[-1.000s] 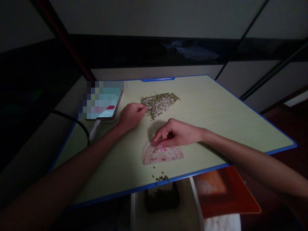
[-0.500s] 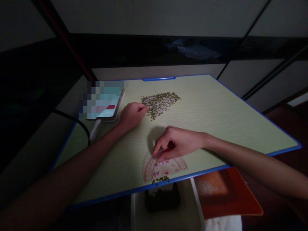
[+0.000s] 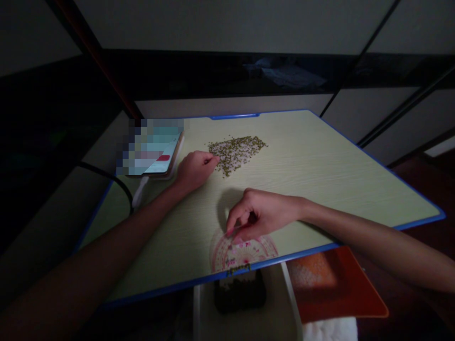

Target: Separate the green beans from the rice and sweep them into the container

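Observation:
A clear protractor [image 3: 246, 255] with pink markings lies at the near edge of the table. My right hand [image 3: 254, 215] pinches its upper rim between thumb and fingers. Against the protractor's straight side, small green beans [image 3: 239, 270] are at the blue table edge. Farther back is a spread pile of green beans mixed with pale grains [image 3: 236, 152]. My left hand [image 3: 198, 166] rests closed on the table, its fingertips touching the pile's left side; anything inside those fingers is hidden. Below the edge, a dark container [image 3: 240, 298] holds a dark mass, probably more beans.
The pale table [image 3: 320, 166] has a blue rim. A tablet or phone [image 3: 159, 161] with a lit, partly blurred screen stands at the left, a cable [image 3: 122, 182] beside it. Beneath the front edge are an open white drawer or bin [image 3: 289, 293] and an orange sheet [image 3: 341, 284].
My right hand has moved the protractor slightly toward me, pushing the small beans onto the table's blue edge. My left hand has stayed in place.

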`<state>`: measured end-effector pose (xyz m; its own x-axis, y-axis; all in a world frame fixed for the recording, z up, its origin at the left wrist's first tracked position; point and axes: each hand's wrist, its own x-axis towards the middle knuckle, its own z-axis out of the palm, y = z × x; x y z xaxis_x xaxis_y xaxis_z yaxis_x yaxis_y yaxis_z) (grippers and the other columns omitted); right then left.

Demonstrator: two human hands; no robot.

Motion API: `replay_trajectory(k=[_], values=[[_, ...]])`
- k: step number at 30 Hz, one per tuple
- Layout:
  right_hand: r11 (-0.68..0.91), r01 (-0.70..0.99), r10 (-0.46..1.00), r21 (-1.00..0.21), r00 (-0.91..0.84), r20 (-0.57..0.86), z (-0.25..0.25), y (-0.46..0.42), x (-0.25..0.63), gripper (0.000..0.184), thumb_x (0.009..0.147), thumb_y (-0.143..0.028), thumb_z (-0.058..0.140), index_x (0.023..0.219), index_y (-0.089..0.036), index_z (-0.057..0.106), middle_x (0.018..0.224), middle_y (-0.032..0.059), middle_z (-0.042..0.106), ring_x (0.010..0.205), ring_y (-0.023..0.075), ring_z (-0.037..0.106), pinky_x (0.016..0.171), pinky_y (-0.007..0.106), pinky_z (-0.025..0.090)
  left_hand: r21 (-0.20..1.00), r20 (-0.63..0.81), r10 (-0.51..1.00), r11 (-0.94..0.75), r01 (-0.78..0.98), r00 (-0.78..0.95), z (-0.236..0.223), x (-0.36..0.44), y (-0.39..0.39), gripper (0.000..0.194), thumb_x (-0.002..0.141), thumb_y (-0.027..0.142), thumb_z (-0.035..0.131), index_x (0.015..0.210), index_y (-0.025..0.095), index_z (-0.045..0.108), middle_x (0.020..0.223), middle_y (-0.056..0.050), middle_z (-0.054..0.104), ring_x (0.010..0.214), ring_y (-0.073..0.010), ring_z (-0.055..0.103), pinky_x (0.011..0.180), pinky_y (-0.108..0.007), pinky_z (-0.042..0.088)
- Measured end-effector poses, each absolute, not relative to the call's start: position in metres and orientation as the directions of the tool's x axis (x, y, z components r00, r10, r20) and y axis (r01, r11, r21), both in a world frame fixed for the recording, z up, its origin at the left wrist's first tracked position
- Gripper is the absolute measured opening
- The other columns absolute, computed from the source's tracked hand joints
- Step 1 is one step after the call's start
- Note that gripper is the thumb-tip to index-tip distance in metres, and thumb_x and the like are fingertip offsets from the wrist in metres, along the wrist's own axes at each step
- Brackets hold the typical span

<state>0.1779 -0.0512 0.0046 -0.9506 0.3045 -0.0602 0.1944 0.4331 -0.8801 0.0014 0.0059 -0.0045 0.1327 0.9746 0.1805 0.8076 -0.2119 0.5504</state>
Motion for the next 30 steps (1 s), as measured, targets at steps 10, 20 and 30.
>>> replay_trajectory(k=[10,20,30], values=[[0.35,0.181,0.304,-0.919,-0.95,-0.071,0.0039,-0.0524,0.1763,0.029,0.075,-0.026,0.061,0.087,0.0,0.064,0.049,-0.0017,0.053,0.042,0.0039,0.037,0.039,0.015,0.029,0.558,0.182,0.973,-0.22,0.801,0.141,-0.0047,0.0015,0.0058,0.035,0.075,0.038,0.039,0.045,0.019,0.038,0.041,0.004,0.031,0.045,-0.0106,0.032,0.049,-0.026,0.019],[0.322,0.168,0.299,-0.932,-0.952,-0.069,0.0032,-0.052,0.1775,0.025,0.074,-0.025,0.061,0.085,-0.003,0.064,0.047,-0.0045,0.05,0.042,0.003,0.034,0.039,0.014,0.027,0.548,0.189,0.973,-0.214,0.809,0.13,-0.0055,0.0019,0.0063,0.035,0.075,0.038,0.04,0.045,0.018,0.039,0.041,0.004,0.032,0.045,-0.0104,0.033,0.049,-0.026,0.019],[0.317,0.181,0.283,-0.931,-0.955,-0.089,0.0046,-0.0531,0.1775,0.029,0.075,-0.027,0.061,0.088,-0.001,0.064,0.048,-0.0025,0.052,0.042,0.004,0.037,0.039,0.015,0.028,0.544,0.186,0.974,-0.211,0.812,0.129,-0.0044,0.0022,0.006,0.035,0.075,0.038,0.04,0.046,0.019,0.039,0.041,0.004,0.031,0.045,-0.0104,0.033,0.048,-0.026,0.019]])
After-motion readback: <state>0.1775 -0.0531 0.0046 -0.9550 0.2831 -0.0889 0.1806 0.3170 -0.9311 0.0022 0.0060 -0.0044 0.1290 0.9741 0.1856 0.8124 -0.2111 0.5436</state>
